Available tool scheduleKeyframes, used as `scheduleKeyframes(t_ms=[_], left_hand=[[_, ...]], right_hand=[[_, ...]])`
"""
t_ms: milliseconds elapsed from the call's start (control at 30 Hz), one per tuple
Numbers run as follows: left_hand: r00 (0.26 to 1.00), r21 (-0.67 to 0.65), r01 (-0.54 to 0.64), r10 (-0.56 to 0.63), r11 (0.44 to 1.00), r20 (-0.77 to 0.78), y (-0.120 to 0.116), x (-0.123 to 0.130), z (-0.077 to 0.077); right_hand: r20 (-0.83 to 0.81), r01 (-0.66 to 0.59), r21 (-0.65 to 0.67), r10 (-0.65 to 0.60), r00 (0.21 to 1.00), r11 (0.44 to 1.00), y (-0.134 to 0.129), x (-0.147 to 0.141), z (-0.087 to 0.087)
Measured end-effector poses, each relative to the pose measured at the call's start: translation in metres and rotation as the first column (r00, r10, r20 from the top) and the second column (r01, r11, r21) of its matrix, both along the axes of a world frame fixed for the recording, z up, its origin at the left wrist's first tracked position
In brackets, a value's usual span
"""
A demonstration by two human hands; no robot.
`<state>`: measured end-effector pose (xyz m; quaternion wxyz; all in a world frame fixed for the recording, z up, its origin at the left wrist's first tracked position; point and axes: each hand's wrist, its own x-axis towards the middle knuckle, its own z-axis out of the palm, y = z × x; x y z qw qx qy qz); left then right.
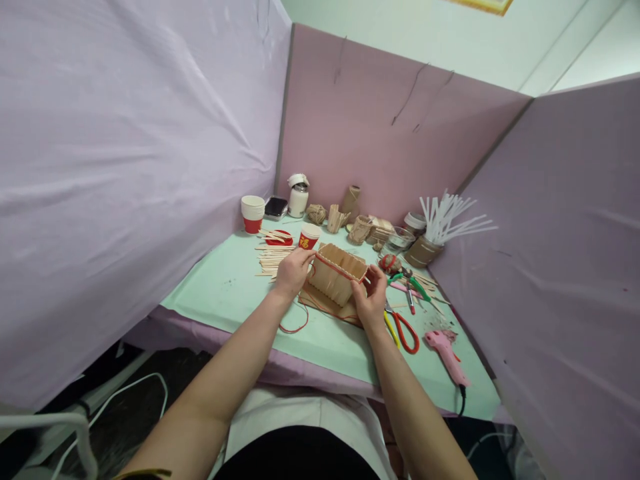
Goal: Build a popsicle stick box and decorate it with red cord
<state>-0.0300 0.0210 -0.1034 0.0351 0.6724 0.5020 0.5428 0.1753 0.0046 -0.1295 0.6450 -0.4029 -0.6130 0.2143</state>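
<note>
A small open box of wooden sticks [331, 283] stands on a piece of brown cardboard [320, 304], with red cord along its near top edge. At the box's left top corner, my left hand [295, 270] pinches the cord against the rim. My right hand [370, 293] grips the right end of the box, thumb in front and fingers bent behind the corner. A loose end of red cord [296, 331] curls on the green table to the left of the cardboard.
Red-handled scissors [407, 333] and a pink glue gun [449, 357] lie at right. Wooden sticks [273, 261], a red paper cup [309, 236] and stacked cups [253, 215] are at left. Behind stand a white jar [299, 200], twine [316, 213] and white glue sticks [445, 220].
</note>
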Motion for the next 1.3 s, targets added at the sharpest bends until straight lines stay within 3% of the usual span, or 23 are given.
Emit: scheduleKeyframes(t_ms=[267, 633, 1100, 1300], left_hand=[[1.000, 0.017, 0.010, -0.010, 1.000, -0.004, 0.001, -0.001, -0.002], [0.999, 0.039, 0.033, -0.033, 0.999, -0.001, 0.000, -0.001, -0.003], [0.999, 0.032, 0.046, -0.046, 0.998, 0.003, -0.004, -0.001, 0.000], [0.999, 0.010, 0.035, -0.035, 0.999, -0.006, -0.006, -0.001, 0.002]], right_hand=[[0.024, -0.010, -0.002, 0.010, 1.000, 1.000, -0.001, 0.001, 0.002], [0.106, 0.176, -0.050, -0.170, 0.980, 0.983, -0.010, -0.016, 0.014], [0.097, 0.333, -0.101, -0.324, 0.941, 0.937, -0.010, -0.038, 0.021], [0.090, 0.306, -0.098, -0.298, 0.951, 0.947, -0.011, -0.038, 0.020]])
